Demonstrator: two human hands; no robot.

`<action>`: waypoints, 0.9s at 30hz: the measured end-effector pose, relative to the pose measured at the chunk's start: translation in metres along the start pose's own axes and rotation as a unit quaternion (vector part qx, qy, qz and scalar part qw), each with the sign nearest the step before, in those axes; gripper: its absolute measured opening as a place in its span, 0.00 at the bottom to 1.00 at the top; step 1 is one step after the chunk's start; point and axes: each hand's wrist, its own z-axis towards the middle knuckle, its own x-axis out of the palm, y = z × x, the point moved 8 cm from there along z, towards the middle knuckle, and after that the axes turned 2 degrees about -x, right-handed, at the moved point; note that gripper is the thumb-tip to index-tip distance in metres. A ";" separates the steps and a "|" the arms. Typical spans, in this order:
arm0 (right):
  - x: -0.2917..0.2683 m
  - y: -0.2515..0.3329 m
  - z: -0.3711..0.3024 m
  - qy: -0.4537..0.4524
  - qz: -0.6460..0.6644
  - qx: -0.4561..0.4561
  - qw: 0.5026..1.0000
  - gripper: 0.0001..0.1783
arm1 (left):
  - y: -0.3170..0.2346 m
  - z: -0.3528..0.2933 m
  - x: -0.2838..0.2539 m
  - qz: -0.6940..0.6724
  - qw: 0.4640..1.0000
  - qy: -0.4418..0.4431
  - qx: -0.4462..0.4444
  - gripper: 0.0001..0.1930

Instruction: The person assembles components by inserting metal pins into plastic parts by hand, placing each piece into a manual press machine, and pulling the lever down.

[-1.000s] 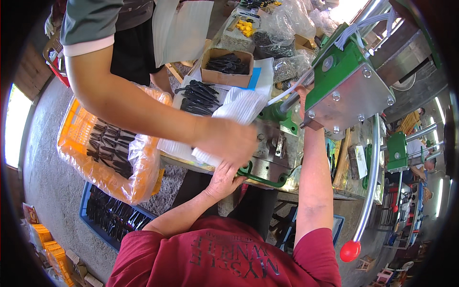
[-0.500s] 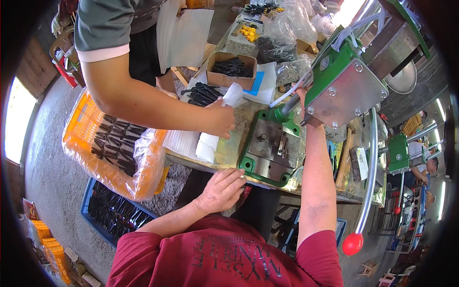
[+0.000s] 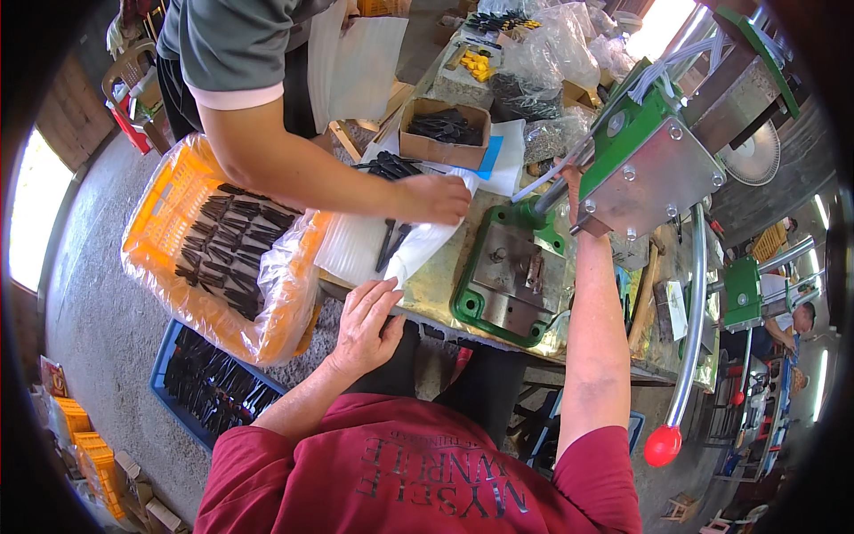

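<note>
My left hand [image 3: 363,327] is open at the near edge of the bench, fingers stretched toward the corner of a white foam sheet [image 3: 342,249]; whether they touch it I cannot tell. Two dark slim pieces [image 3: 391,245] lie on that sheet. Over its far part reaches a co-worker's hand [image 3: 436,198], blurred. My right hand [image 3: 575,200] is up beside the column of a green hand press [image 3: 654,169], its fingers mostly hidden behind the press head. Below the head, a steel plate with a small fixture sits on the green press base [image 3: 467,304].
An orange crate [image 3: 147,240] lined with plastic holds rows of dark pieces, left of the bench. Under it stands a blue crate [image 3: 160,378] of black parts. A cardboard box [image 3: 445,151] of black parts is farther back. The red-knobbed press lever [image 3: 663,445] hangs at right.
My left hand has moved left from the press base's front edge to the foam sheet, its fingers spreading. The co-worker's hand has moved right and the rolled foam has opened, showing dark pieces.
</note>
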 end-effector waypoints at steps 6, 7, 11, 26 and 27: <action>0.018 0.016 -0.005 0.054 0.072 -0.063 0.994 0.18 | 0.027 0.005 0.020 0.017 0.991 -0.001 -0.130 0.27; 0.018 0.018 -0.004 0.073 0.006 -0.080 0.994 0.19 | 0.026 0.006 0.026 0.035 0.993 0.015 -0.113 0.29; 0.015 0.011 -0.002 0.073 0.094 -0.059 0.991 0.19 | 0.026 0.008 0.046 0.088 0.987 0.060 -0.121 0.26; 0.013 0.015 0.002 0.014 0.024 -0.045 0.999 0.23 | 0.011 -0.005 0.083 0.104 0.988 0.109 0.041 0.10; 0.012 0.015 0.002 0.010 0.018 -0.045 0.999 0.23 | 0.011 -0.004 0.083 0.103 0.988 0.109 0.042 0.10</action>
